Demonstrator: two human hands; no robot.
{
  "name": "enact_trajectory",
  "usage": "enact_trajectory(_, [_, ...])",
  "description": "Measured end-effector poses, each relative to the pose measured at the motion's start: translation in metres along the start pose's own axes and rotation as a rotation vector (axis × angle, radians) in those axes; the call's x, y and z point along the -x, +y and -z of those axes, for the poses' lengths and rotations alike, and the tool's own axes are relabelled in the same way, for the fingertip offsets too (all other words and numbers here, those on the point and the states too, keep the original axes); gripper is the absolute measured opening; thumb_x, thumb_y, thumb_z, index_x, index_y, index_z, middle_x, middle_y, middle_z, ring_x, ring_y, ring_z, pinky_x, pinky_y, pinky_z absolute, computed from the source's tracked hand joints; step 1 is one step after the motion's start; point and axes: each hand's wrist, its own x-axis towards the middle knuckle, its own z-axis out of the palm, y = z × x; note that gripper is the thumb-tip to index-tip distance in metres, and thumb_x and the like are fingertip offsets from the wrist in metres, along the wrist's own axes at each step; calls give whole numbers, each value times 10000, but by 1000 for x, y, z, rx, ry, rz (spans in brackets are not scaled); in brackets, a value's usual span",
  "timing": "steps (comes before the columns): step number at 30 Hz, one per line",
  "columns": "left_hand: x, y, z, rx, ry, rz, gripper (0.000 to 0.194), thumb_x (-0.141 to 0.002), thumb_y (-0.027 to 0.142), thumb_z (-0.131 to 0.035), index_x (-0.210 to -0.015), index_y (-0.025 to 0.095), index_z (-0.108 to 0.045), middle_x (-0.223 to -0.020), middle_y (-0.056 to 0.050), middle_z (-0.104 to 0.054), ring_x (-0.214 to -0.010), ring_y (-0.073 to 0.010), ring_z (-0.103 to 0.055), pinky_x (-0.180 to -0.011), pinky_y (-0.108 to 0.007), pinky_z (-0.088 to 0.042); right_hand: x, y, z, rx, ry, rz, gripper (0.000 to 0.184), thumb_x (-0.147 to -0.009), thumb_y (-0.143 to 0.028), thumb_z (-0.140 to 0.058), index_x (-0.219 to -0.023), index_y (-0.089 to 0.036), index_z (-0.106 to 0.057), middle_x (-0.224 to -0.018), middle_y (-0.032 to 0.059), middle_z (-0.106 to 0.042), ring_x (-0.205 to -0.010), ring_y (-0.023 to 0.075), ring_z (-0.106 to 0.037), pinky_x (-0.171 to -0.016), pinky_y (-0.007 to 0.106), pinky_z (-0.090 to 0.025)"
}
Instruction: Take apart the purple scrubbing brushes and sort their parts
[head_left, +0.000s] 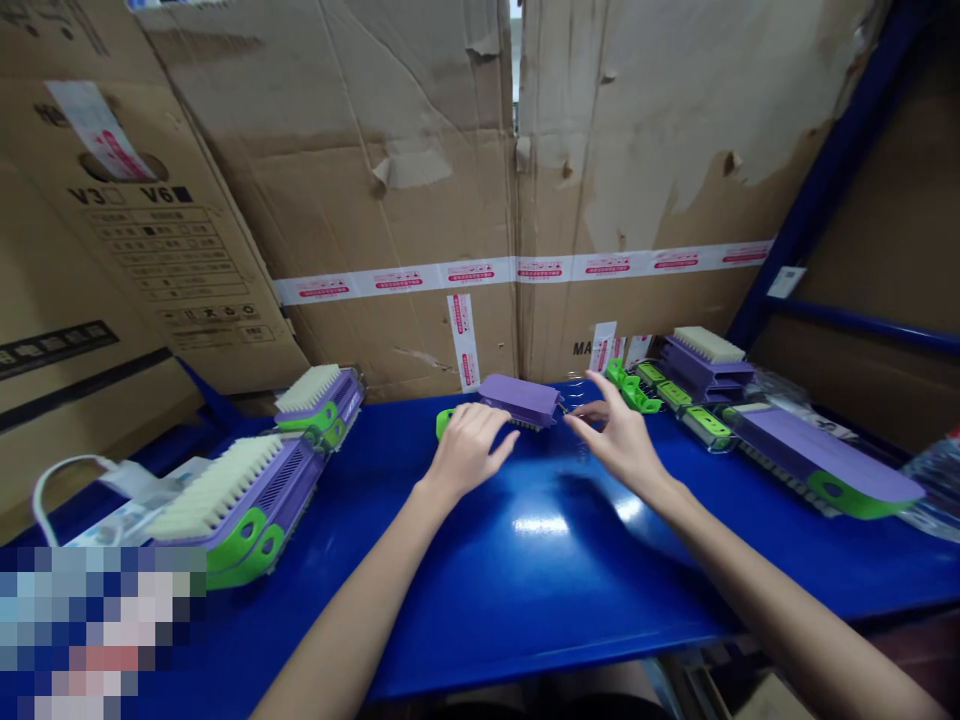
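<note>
At the back middle of the blue surface (pixel 450 600) lies a purple brush (pixel 525 398), bristles down, with a green end at its left. My left hand (pixel 469 445) is on the brush's left part, fingers curled over it and thumb apart; the grip is partly hidden. By the brush's right end is my right hand (pixel 619 435), fingers apart and index finger raised. Its thumb tip is close to a small dark piece at that end, too small to name; whether they touch is unclear.
Purple-and-green brushes (pixel 247 490) lie stacked at left, bristles up, beside a white cable (pixel 49 480). More brushes (pixel 825 450) and green parts (pixel 634 385) are at right. Cardboard (pixel 405 200) walls the back, and a blue frame post (pixel 817 150) rises at right.
</note>
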Motion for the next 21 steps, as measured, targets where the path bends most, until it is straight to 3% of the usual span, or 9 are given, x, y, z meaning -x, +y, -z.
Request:
enact_trajectory(5, [2, -35, 8, -267, 136, 153, 290, -894, 336, -440, -1024, 159, -629, -1032, -140, -666, -998, -283, -561, -896, -415, -360, 9, 40, 50, 562, 46, -98, 620, -821, -345, -552, -1368, -133, -353, -916, 102, -698, -717, 240, -658, -655, 338, -490])
enact_trajectory(10, [11, -62, 0, -335, 68, 274, 293, -885, 356, -438, -1008, 164, -623, -1025, -138, -666, -964, -292, -558, -836, -403, -366, 25, 61, 81, 998, -84, -176, 419, -863, -288, -490, -1253, -136, -492, -1004, 166, -663, -810, 284, -656, -638, 346, -481])
enact_trajectory(14, [14, -71, -4, -347, 14, 317, 302, -887, 382, -431, -1029, 180, -606, -1023, -121, -669, -957, -288, -561, -815, -391, -369, 30, 60, 88, 1137, -194, -268, 317, -869, -261, -473, -1149, -150, -568, -1012, 170, -640, -730, 278, -655, -575, 348, -469])
enact_trajectory(21, [15, -72, -1, -368, -18, 322, 316, -895, 389, -419, -1052, 175, -591, -1036, -116, -672, -965, -292, -570, -809, -390, -375, 41, 62, 93, 1137, -146, -228, 316, -864, -317, -482, -1126, -176, -586, -1029, 164, -632, -851, 329, -633, -525, 352, -454])
